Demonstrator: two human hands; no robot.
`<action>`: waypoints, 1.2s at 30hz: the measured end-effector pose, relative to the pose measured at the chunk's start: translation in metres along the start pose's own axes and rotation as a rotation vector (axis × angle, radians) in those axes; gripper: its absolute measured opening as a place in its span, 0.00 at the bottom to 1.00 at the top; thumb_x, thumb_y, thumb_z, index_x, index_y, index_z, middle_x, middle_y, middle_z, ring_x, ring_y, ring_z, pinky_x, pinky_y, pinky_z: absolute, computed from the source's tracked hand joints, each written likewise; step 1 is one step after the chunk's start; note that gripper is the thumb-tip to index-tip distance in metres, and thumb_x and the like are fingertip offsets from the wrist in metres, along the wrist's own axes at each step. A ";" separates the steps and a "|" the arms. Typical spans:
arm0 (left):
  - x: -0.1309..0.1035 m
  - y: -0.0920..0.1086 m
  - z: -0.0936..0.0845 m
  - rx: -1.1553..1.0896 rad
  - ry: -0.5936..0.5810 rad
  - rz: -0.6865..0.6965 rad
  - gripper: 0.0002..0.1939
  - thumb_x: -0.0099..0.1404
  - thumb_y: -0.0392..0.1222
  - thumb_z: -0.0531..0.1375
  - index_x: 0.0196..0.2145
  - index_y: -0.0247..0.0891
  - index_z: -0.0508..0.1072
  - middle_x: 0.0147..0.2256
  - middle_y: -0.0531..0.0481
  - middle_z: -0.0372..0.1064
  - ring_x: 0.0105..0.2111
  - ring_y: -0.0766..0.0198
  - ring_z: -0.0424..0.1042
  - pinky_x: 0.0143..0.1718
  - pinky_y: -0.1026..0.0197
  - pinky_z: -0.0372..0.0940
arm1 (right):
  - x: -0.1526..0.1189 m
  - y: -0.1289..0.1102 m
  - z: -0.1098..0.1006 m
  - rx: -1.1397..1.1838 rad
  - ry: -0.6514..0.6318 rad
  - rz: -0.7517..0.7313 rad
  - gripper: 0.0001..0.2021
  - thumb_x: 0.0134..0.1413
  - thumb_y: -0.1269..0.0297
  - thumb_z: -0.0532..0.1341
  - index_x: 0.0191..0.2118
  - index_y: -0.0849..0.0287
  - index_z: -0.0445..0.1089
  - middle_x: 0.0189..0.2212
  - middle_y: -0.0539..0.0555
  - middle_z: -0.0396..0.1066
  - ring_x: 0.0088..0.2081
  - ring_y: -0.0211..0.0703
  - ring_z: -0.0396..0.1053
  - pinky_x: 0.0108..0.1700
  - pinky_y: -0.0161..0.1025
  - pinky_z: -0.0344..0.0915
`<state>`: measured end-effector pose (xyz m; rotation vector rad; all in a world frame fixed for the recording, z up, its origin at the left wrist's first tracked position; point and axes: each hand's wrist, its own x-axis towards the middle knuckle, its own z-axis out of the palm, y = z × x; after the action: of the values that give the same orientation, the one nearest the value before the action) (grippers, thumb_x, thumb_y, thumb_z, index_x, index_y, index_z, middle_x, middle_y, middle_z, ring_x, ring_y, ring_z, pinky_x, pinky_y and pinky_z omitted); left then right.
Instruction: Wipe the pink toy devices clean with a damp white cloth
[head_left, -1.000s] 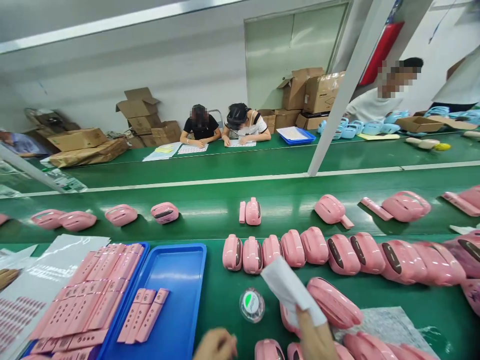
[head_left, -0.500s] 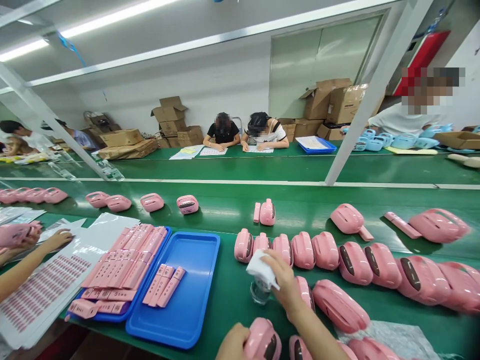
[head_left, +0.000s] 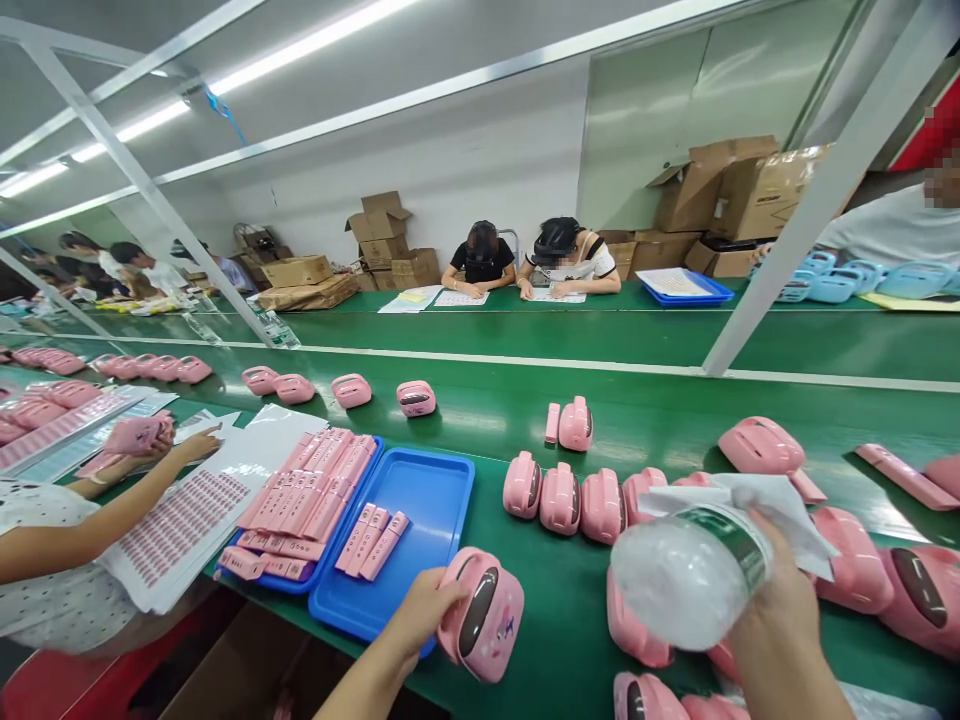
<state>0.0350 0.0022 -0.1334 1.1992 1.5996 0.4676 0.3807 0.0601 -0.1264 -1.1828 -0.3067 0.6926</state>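
My left hand (head_left: 420,615) grips a pink plastic device (head_left: 484,615) with a dark oval window, held above the table's near edge. My right hand (head_left: 780,620) holds a clear plastic bottle (head_left: 686,570) tipped on its side, together with a white cloth (head_left: 757,500) pressed at the bottle's mouth. A row of matching pink devices (head_left: 562,495) stands on the green table (head_left: 570,590) just beyond both hands.
Two blue trays (head_left: 427,480) at left hold pink flat strips (head_left: 315,485). A co-worker's arm (head_left: 82,525) reaches over white label sheets (head_left: 180,520) at far left. More pink devices ride the green belt (head_left: 480,410) behind. Two people write at the far table; a white post (head_left: 810,210) slants at right.
My right hand has lifted the bottle off the table and tipped it against the cloth. My left hand has raised the pink device higher. The view has swung left.
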 end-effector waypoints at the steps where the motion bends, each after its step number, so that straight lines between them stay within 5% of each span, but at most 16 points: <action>1: -0.002 0.004 -0.003 -0.005 0.004 0.011 0.13 0.52 0.50 0.52 0.25 0.36 0.66 0.23 0.53 0.58 0.26 0.63 0.59 0.29 0.60 0.54 | -0.003 -0.002 0.000 0.018 0.053 -0.019 0.14 0.38 0.61 0.66 0.34 0.61 0.69 0.31 0.53 0.70 0.30 0.43 0.69 0.34 0.44 0.72; 4: -0.013 0.022 -0.019 0.032 0.007 0.100 0.11 0.54 0.48 0.51 0.24 0.37 0.64 0.24 0.54 0.54 0.27 0.64 0.57 0.29 0.61 0.53 | -0.013 -0.008 0.003 -0.009 0.159 -0.190 0.20 0.37 0.60 0.66 0.40 0.59 0.69 0.42 0.55 0.69 0.38 0.48 0.70 0.44 0.50 0.70; 6: -0.025 0.040 -0.032 0.099 -0.030 0.220 0.09 0.54 0.46 0.53 0.24 0.38 0.64 0.27 0.53 0.55 0.30 0.63 0.58 0.34 0.60 0.55 | -0.021 -0.009 0.007 -0.126 0.110 -0.353 0.19 0.41 0.60 0.66 0.42 0.60 0.70 0.43 0.56 0.70 0.42 0.52 0.69 0.51 0.56 0.64; 9: -0.043 0.071 -0.050 0.219 -0.091 0.380 0.05 0.55 0.42 0.56 0.26 0.39 0.65 0.32 0.53 0.59 0.35 0.62 0.59 0.40 0.60 0.54 | -0.035 0.001 0.017 -0.334 -0.143 -0.628 0.14 0.47 0.60 0.65 0.38 0.64 0.73 0.38 0.59 0.72 0.44 0.56 0.69 0.55 0.60 0.59; 13: -0.056 0.109 -0.061 0.284 -0.026 0.370 0.10 0.60 0.46 0.55 0.25 0.39 0.61 0.28 0.55 0.58 0.29 0.63 0.56 0.33 0.60 0.51 | -0.056 0.035 0.029 -0.456 -0.657 -0.881 0.14 0.53 0.60 0.60 0.43 0.60 0.73 0.43 0.60 0.72 0.46 0.53 0.69 0.52 0.51 0.64; 16: -0.063 0.134 -0.066 0.217 -0.002 0.324 0.09 0.59 0.44 0.55 0.25 0.38 0.62 0.28 0.54 0.59 0.29 0.65 0.58 0.31 0.61 0.53 | -0.072 0.057 0.030 -0.536 -0.901 -0.922 0.14 0.57 0.63 0.56 0.46 0.57 0.73 0.46 0.59 0.71 0.47 0.51 0.70 0.48 0.46 0.68; 20: -0.076 0.160 -0.074 -0.154 -0.103 0.278 0.08 0.56 0.43 0.59 0.26 0.35 0.66 0.21 0.56 0.62 0.20 0.71 0.58 0.21 0.68 0.51 | -0.084 0.062 0.027 -0.609 -1.050 -0.866 0.15 0.59 0.63 0.53 0.49 0.55 0.71 0.48 0.57 0.70 0.48 0.50 0.69 0.46 0.44 0.69; 23: -0.087 0.173 -0.078 -0.454 -0.203 0.237 0.09 0.55 0.39 0.60 0.22 0.35 0.65 0.11 0.60 0.56 0.11 0.76 0.49 0.14 0.71 0.44 | -0.084 0.054 0.026 -0.624 -1.091 -0.779 0.18 0.57 0.54 0.53 0.47 0.54 0.73 0.45 0.55 0.72 0.46 0.52 0.71 0.45 0.46 0.70; 25: -0.093 0.179 -0.078 -0.609 -0.269 0.248 0.06 0.58 0.37 0.58 0.25 0.32 0.69 0.11 0.57 0.59 0.11 0.75 0.53 0.14 0.72 0.50 | -0.081 0.046 0.027 -0.635 -1.047 -0.689 0.19 0.54 0.53 0.53 0.44 0.55 0.75 0.41 0.54 0.74 0.43 0.53 0.72 0.42 0.46 0.72; 29: -0.104 0.188 -0.075 -0.809 -0.352 0.279 0.11 0.63 0.35 0.53 0.31 0.28 0.74 0.18 0.50 0.67 0.17 0.72 0.65 0.20 0.72 0.62 | -0.079 0.016 0.033 -0.632 -0.706 -0.443 0.19 0.55 0.54 0.55 0.36 0.65 0.75 0.27 0.56 0.76 0.28 0.52 0.74 0.24 0.40 0.72; 33: -0.111 0.194 -0.065 -0.857 -0.363 0.244 0.11 0.64 0.34 0.53 0.34 0.28 0.75 0.25 0.47 0.70 0.22 0.71 0.69 0.24 0.71 0.65 | -0.098 -0.036 0.055 -0.495 -0.497 -0.310 0.27 0.60 0.48 0.52 0.52 0.67 0.66 0.45 0.59 0.72 0.43 0.49 0.73 0.40 0.39 0.73; 36: -0.113 0.198 -0.056 -0.875 -0.348 0.223 0.11 0.64 0.33 0.52 0.33 0.27 0.75 0.24 0.47 0.69 0.22 0.71 0.68 0.25 0.70 0.65 | -0.129 -0.069 0.071 -0.424 -0.682 -0.426 0.23 0.60 0.49 0.53 0.51 0.62 0.68 0.46 0.57 0.72 0.47 0.49 0.70 0.45 0.39 0.71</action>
<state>0.0733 0.0020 0.0980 0.7160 0.8015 0.9250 0.2659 0.0159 -0.0195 -1.1884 -1.2902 0.6496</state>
